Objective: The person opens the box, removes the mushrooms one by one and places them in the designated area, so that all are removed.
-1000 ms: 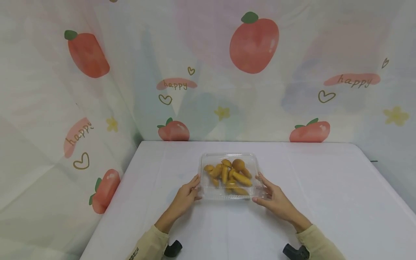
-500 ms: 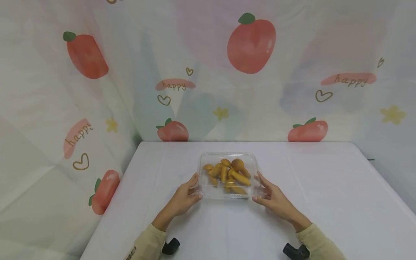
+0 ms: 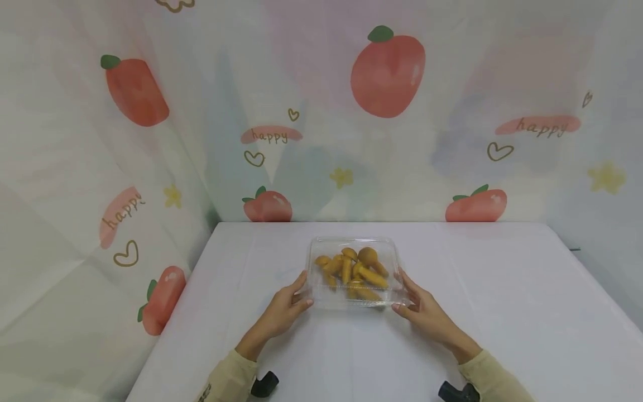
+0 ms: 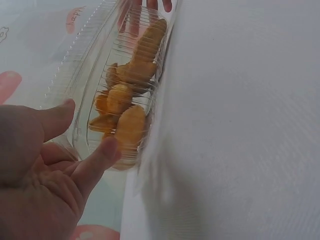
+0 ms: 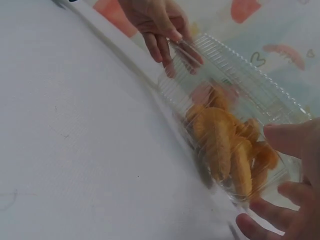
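Observation:
A clear plastic clamshell box [image 3: 326, 297] is at the middle of the table in the head view, its lid down. Inside lie several yellow-brown mushrooms [image 3: 368, 257], heaped mostly toward the centre and right. My left hand [image 3: 282, 308] grips the box at its near left corner, thumb in front and fingers along the side. On the opposite side my right hand [image 3: 428, 314] holds the near right corner the same way. The left wrist view shows the thumb and a finger of the left hand [image 4: 50, 185] at the box's end. Ribbed walls show in both wrist views.
A white cloth covers the table [image 3: 502, 290]. Behind it and to the left hang pale curtains [image 3: 311, 72] printed with red fruit and "happy". Black wrist mounts [image 3: 264, 384] show below both beige sleeves [image 3: 228, 371].
My left thumb has shifted slightly onto the box's near left corner. The right hand and the box stay almost where they were. The head view has drifted a little.

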The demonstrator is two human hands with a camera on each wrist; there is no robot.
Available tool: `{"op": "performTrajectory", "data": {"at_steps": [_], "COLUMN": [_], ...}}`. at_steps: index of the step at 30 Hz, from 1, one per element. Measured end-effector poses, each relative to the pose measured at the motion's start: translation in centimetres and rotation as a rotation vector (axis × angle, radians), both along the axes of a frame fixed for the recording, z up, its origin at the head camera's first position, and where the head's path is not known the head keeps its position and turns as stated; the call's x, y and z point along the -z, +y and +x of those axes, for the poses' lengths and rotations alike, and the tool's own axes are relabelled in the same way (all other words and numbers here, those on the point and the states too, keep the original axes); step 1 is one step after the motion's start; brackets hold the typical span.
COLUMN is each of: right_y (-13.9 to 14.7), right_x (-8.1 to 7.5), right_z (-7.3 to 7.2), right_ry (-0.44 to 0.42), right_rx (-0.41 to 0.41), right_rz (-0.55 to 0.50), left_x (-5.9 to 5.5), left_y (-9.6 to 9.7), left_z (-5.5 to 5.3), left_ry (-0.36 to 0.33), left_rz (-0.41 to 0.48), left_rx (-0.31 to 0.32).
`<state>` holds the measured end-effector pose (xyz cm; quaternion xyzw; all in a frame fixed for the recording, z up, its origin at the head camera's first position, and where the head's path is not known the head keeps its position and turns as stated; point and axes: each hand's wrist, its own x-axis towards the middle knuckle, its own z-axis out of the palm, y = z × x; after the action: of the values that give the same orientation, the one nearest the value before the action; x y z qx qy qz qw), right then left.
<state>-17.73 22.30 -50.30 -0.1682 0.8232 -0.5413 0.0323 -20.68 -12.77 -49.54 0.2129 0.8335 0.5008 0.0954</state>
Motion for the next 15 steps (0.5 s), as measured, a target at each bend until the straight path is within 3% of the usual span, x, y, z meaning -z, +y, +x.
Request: {"op": "performTrajectory", "data": {"at_steps": [11, 15], "right_y": [-1.0, -1.3], "right_x": [1.1, 1.5], "right_z": [0.6, 0.6], "right_ry": [0.198, 0.236], "right_rx": [0.063, 0.106], "right_rz": [0.017, 0.074], "left_x": [-0.1, -0.2], "left_y": [0.4, 0.4], "left_z": [0.3, 0.3], "left_ry": [0.014, 0.008], "left_rz": [-0.014, -0.028], "left_rx": [-0.028, -0.039]}}
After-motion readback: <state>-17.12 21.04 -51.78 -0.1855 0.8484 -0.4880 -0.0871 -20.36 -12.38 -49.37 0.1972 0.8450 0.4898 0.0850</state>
